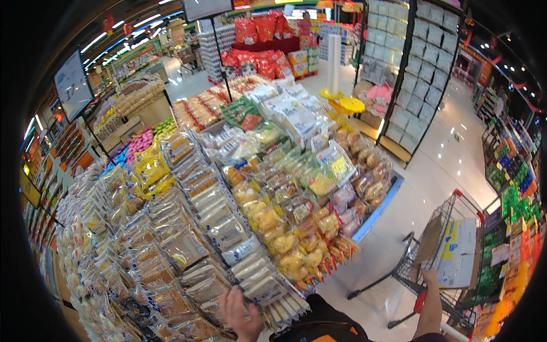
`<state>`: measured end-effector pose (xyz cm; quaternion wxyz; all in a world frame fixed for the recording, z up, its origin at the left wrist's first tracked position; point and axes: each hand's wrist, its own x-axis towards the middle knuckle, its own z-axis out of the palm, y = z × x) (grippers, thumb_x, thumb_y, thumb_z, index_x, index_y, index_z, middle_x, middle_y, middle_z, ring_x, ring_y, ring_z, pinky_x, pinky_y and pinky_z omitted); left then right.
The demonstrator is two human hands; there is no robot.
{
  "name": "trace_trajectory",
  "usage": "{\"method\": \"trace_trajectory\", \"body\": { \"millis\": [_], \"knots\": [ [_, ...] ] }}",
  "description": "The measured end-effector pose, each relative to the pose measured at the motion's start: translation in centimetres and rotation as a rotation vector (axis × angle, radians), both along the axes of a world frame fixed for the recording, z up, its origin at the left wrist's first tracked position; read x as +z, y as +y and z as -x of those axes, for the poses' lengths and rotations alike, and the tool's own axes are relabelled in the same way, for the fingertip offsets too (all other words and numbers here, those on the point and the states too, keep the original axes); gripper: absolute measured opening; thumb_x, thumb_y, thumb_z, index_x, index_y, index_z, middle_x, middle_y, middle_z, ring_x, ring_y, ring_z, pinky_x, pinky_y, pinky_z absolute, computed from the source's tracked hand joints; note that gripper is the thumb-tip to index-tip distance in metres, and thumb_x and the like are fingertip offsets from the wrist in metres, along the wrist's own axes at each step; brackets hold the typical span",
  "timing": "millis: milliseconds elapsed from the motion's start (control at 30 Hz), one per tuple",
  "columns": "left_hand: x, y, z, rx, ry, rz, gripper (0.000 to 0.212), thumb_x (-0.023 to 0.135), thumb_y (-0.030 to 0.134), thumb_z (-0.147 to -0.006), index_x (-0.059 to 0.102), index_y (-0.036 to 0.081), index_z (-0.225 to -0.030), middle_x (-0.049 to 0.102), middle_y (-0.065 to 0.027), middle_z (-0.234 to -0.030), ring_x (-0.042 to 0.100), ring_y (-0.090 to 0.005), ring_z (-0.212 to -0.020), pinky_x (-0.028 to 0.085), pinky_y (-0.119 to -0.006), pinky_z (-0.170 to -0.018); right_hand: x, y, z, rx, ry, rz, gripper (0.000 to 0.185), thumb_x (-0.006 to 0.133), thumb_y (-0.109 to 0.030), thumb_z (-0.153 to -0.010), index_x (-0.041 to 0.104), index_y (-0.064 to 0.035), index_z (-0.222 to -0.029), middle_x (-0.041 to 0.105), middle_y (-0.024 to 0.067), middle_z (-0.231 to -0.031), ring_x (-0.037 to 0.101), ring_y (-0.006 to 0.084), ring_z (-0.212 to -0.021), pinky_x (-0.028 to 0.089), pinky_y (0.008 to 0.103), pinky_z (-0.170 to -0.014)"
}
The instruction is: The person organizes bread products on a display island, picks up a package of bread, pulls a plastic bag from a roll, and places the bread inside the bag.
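My left hand (240, 315) hovers at the near edge of a large display of bagged bread, its fingers spread and nothing visible in them. Beneath and beside it are clear-wrapped bread packs (209, 288) and white-wrapped packs (267, 290). Out to the right, my right hand (427, 277) grips the near side of a wire shopping cart (406, 269). Its fingertips are partly hidden, so their exact hold on the rim or a cardboard flap is unclear. In the cart lies a white and yellow cardboard box (455, 256).
Yellow bagged buns (284, 243) fill the display's right side, bounded by a blue edge (378, 209). Price signs on poles (73, 85) rise from the display. A tall rack of white packs (421, 85) stands beyond it. Shelves of bottles (519, 205) line the right.
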<state>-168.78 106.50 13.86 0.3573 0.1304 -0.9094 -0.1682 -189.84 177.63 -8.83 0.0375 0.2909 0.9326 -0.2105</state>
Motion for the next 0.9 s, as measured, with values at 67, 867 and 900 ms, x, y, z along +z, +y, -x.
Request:
{"method": "trace_trajectory", "body": {
  "millis": [67, 867, 900],
  "knots": [
    [1.2, 2.9, 0.7, -0.119, 0.004, -0.178, 0.047, 0.060, 0.001, -0.079, 0.058, -0.003, -0.126, 0.058, -0.0172, -0.132, 0.049, -0.0396, -0.129, 0.033, -0.052, -0.111, 0.5, -1.6, 1.5, 0.077, 0.032, -0.139, 0.052, 0.075, -0.031, -0.073, 0.063, 0.0105, -0.103, 0.068, 0.0294, -0.098, 0.066, 0.0444, -0.095, 0.054, 0.0459, -0.081],
    [-13.1, 22.6, 9.2, -0.076, -0.695, -0.217, 0.069, 0.073, 0.035, -0.083, 0.047, 0.006, -0.140, 0.028, -0.0389, -0.146, 0.033, -0.0560, -0.133, 0.035, -0.054, -0.108, -2.3, 4.7, 9.8, -0.188, 0.187, 0.380, 0.056, 0.058, 0.008, -0.081, 0.033, 0.0090, -0.131, 0.052, 0.0287, -0.118, 0.065, 0.0310, -0.061, 0.052, 0.0357, -0.048],
    [-13.4, 22.9, 9.3, -0.066, -0.703, -0.225, 0.069, 0.073, 0.035, -0.083, 0.047, 0.006, -0.140, 0.028, -0.0391, -0.146, 0.033, -0.0562, -0.133, 0.035, -0.054, -0.108, -2.8, 4.9, 10.1, -0.193, 0.231, 0.393, 0.054, 0.056, 0.010, -0.081, 0.034, 0.0086, -0.130, 0.052, 0.0288, -0.116, 0.064, 0.0291, -0.054, 0.050, 0.0337, -0.041]
  ]
}}
